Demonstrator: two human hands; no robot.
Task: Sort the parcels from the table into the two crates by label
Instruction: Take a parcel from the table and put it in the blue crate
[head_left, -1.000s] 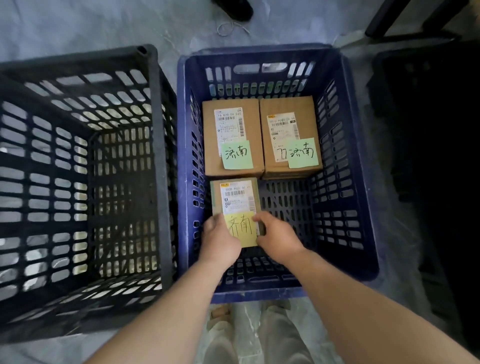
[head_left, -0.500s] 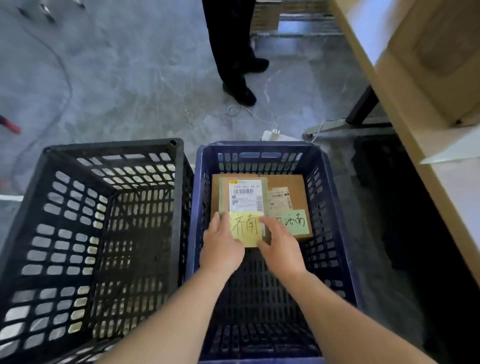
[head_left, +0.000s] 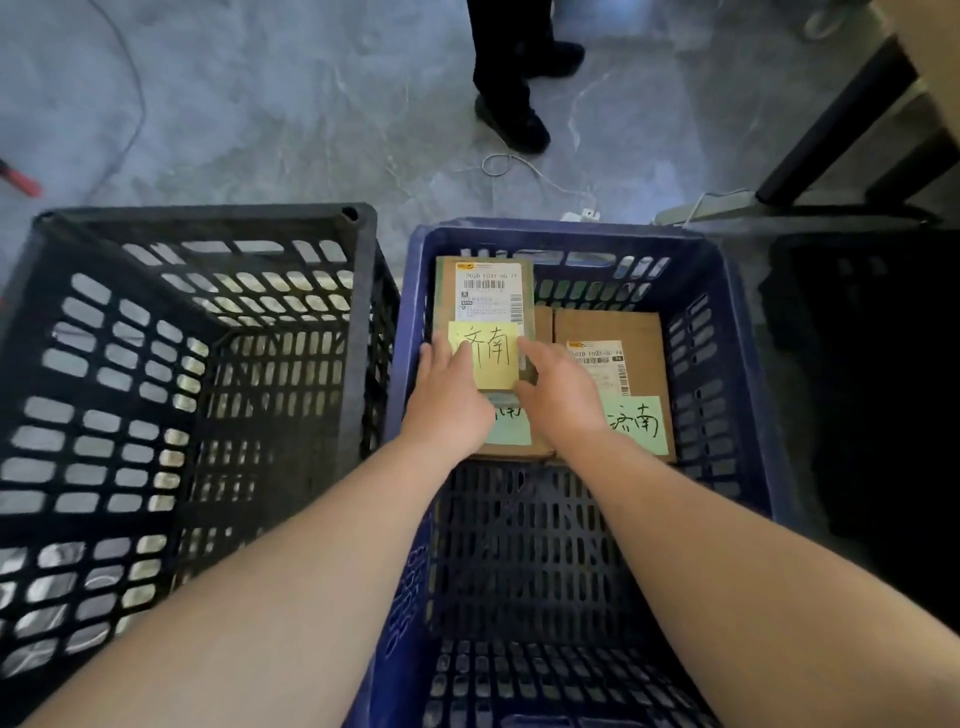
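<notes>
A: What stands left of the blue crate?

B: The black crate, touching its left wall.

A: And the person's hands?

B: Both reach into the blue crate's far-left corner. The left hand has its fingers curled on the left edge of the parcel. The right hand sets its fingers on the right edge. The parcel is clamped between them, and neither hand is nearer than the other.

A: How does the parcel lie?

B: Its long axis runs toward the blue crate's far wall, straight away from the wrists, with the near end between the palms. It hangs over the left box on the crate floor, but contact with that box cannot be told.

A: What does the next move turn on?

B: Probably on setting it flat on that box and drawing the fingers out sideways. The left ones have the crate wall just beside them.

A: Is any writing legible?

B: The yellow note reads 济南. The shipping label carries a barcode and a number starting 5020, and the rest is blurred. The left box's green note is mostly hidden. On the right box, the green note also reads 济南. All three seem to match this crate.
</notes>
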